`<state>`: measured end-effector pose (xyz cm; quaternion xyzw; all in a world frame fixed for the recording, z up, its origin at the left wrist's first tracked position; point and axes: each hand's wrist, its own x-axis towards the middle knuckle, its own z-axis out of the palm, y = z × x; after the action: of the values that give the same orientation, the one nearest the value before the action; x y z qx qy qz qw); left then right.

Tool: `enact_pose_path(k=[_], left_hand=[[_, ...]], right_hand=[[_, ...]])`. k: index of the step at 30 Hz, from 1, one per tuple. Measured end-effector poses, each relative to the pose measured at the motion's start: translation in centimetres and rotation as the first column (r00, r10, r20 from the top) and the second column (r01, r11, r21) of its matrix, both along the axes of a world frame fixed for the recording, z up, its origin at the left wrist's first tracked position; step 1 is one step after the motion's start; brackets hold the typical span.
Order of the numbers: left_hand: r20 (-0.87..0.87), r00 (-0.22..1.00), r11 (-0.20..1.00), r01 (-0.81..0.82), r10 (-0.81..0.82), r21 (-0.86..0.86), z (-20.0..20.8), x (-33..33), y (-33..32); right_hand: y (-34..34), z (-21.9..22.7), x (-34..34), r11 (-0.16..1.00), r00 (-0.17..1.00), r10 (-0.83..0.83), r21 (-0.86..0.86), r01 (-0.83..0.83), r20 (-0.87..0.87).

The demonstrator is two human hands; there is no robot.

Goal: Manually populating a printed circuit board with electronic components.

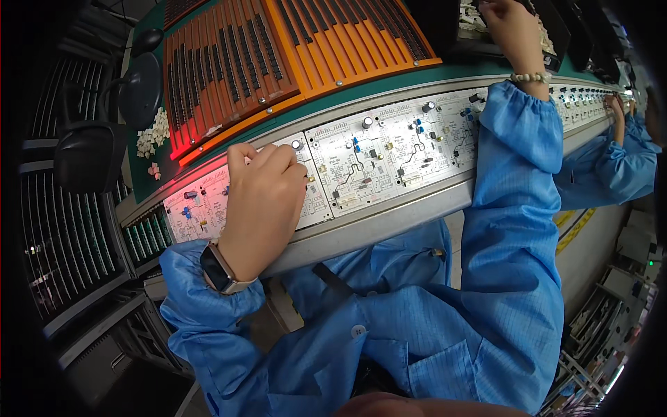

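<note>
My left hand (267,191), with a watch (217,267) on its wrist, is over the white circuit boards (368,167) in front of me. Its fingers are curled down onto a board and closed; whatever they hold is hidden beneath them. At the upper right, my right hand (513,26) reaches over a dark bin (479,47) of small white parts (472,19). Its fingers are bent together at the picture's top edge, and I cannot make out what is in them. Blue capacitors and black cylindrical parts stand on the boards.
Orange racks (354,52) filled with rows of dark components stand behind the boards. Loose white parts (154,135) lie on the green mat at left. A metal rail (389,215) runs along the near side. Another person's hand (615,111) is at the far right.
</note>
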<state>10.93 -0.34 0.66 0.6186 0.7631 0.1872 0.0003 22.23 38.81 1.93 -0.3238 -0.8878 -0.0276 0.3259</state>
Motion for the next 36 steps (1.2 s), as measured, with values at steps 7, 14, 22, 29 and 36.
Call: enact_pose_path(k=[7, 14, 22, 29, 36], left_hand=[[0.007, 1.0, 1.0, 0.025, -0.025, 0.018, -0.5, 0.0, 0.2], [0.025, 0.999, 0.996, 0.03, -0.032, 0.079, -1.2, -0.3, 0.0], [0.205, 0.979, 0.997, -0.034, 0.018, 0.076, -2.0, -0.9, -0.1], [0.171, 0.985, 0.996, -0.042, 0.028, 0.082, -1.7, -0.1, 0.8], [0.015, 0.999, 0.999, -0.034, 0.035, -0.021, -0.9, 0.5, 1.3]], right_hand=[[-9.0, 4.5, -1.6, 0.913, 0.905, 0.37, 0.259, -0.314, -0.208], [-12.4, -2.5, -7.9, 0.658, 0.657, 0.733, 0.059, -0.751, 0.18], [-12.5, -5.1, -9.9, 0.664, 0.655, 0.731, 0.02, -0.747, 0.194], [-12.3, -5.6, -10.0, 0.685, 0.678, 0.724, -0.023, -0.728, 0.125], [-12.1, -6.4, -10.5, 0.694, 0.69, 0.714, 0.01, -0.72, 0.12]])
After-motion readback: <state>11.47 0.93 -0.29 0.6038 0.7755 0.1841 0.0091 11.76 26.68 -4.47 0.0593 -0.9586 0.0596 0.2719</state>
